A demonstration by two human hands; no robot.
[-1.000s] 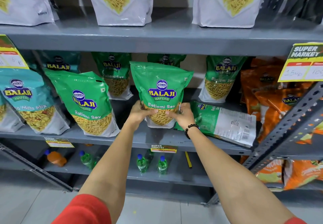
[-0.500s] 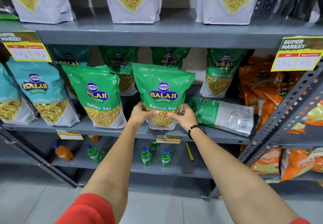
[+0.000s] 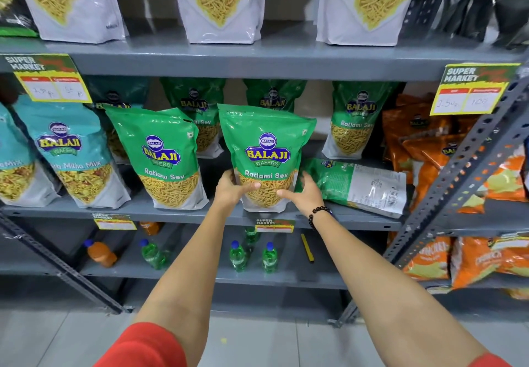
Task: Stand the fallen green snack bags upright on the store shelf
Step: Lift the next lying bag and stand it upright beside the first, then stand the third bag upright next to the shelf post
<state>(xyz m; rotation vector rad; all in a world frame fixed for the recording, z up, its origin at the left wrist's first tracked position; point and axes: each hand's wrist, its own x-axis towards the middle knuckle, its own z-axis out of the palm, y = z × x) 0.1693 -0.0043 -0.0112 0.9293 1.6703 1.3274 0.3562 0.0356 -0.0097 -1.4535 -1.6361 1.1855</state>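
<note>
A green Balaji Ratlami Sev bag [image 3: 266,149] stands upright at the front of the grey middle shelf [image 3: 177,212]. My left hand [image 3: 233,190] grips its lower left corner, thumb across the front. My right hand [image 3: 305,194] is at its lower right with fingers spread, only the thumb tip near the bag's front. Just right of it a fallen green bag [image 3: 360,186] lies flat, back label up. Another green bag [image 3: 169,160] stands upright to the left, and three more stand in the back row [image 3: 355,120].
Teal mix bags [image 3: 71,154] stand at the left, orange bags [image 3: 423,143] at the right behind a slanted perforated steel brace [image 3: 469,171]. Small bottles [image 3: 237,256] and a yellow pen sit on the shelf below. White bags fill the shelf above, with price tags on the shelf edges.
The bag I hold has settled upright on the shelf. My right hand has loosened from its lower right corner and spread its fingers. The view has shifted slightly left.
</note>
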